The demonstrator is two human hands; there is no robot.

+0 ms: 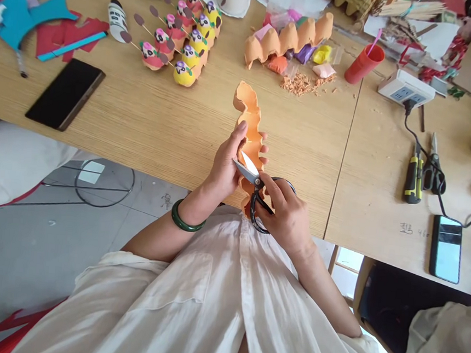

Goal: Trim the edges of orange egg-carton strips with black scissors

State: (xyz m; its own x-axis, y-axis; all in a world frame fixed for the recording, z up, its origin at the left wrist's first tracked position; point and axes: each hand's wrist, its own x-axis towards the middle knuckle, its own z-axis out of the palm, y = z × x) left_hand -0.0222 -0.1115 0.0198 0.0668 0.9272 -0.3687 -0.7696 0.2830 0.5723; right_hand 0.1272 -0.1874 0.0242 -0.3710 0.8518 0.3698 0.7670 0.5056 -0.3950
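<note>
My left hand [226, 162] is wrapped around an orange strip of egg carton [248, 98], thumb on the near side and fingertips showing at its right edge. The strip's hollow cups face up toward me, and it runs from over the table's edge down to my shirt. In my right hand [288, 211] is a pair of scissors [257, 181] with black handles. Their blades are parted and point up and left, close to the strip's edge beside my left thumb. Whether the blades touch the carton I cannot tell.
Decorated carton caterpillars [182, 34], a black phone [65, 94] and another orange carton strip [289, 38] lie on the table. Orange scraps [299, 85] are beside a red cup [364, 64]. To the right are a power strip [406, 90], a box cutter [414, 178] and a charging phone [447, 249].
</note>
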